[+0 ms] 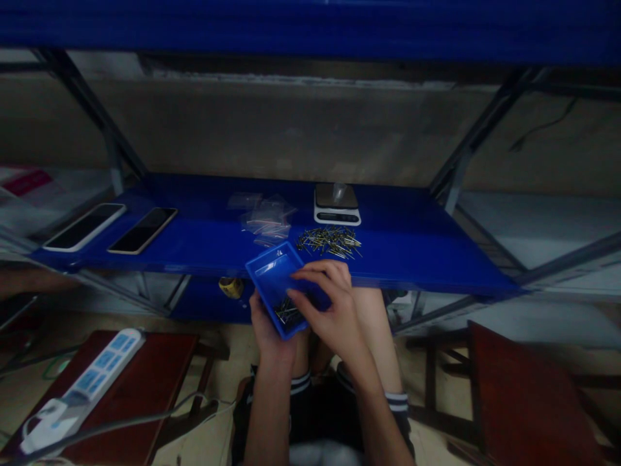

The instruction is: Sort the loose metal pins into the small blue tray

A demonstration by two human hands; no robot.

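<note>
My left hand (269, 333) grips a small blue plastic bin (266, 266) from below and the side, just in front of the shelf edge. The bin is tilted, and several thin metal pins that look like screws or nails (287, 312) lie at its near end. Over the bin's right side is my right hand (332, 301), thumb and index finger apart with a gap between them and nothing visible in it. A pile of similar brass-coloured pieces (332, 241) lies on the blue shelf (208, 252) beyond.
Behind the pile stands a digital scale (337, 213) with a small clear bag (339, 191) on it. Clear plastic bags (269, 217) lie left of it. Two phones (143, 230) rest farther left. Wooden stools (524, 388) and a power strip (104, 369) flank me.
</note>
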